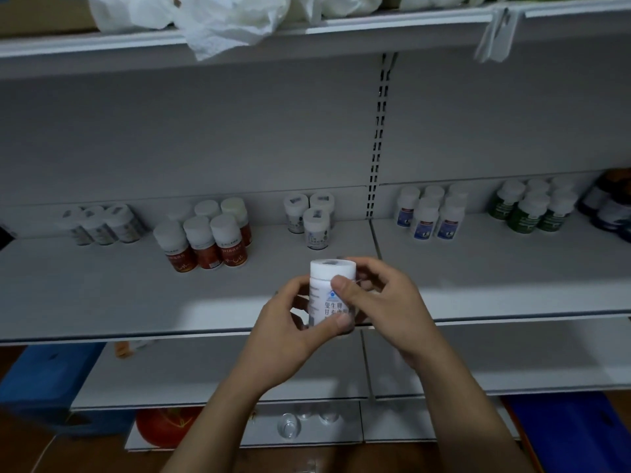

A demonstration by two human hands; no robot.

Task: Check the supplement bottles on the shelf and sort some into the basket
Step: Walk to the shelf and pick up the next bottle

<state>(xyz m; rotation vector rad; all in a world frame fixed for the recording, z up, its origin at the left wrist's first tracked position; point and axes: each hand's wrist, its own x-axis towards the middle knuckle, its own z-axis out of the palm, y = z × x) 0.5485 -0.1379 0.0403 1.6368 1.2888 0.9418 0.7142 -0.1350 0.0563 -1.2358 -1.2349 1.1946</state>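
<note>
Both hands on one white bottle (328, 295), held upright in front of the mid shelf (102, 295), over its front edge and clear of the shelf surface. L hand (290, 331) grips the lower body: fingers curled round the far side, thumb across the bottom of the label. R hand (380, 302) grips the upper part: thumb on the front just under the white cap, fingers wrapped behind. Label w/ printed characters faces me; small dark sticker on cap top. On the shelf behind, L to R: pale-label bottles (102, 225) near the back wall; red-label bottles (205, 242), front row of three w/ more behind; three white bottles (309, 216) matching the one in hand, directly behind it; then past the slotted upright (377, 131), blue-label bottles (430, 215), green-label bottles (532, 208), and dark blue bottles (611, 206) at the frame edge, blurred. Top shelf: crumpled white plastic bags (222, 18) hanging over the lip. Below: clear glasses (290, 428) on the lowest shelf, a red object (164, 428) beside them, and a blue container (44, 377) low L; can't tell if it's the basket.
</note>
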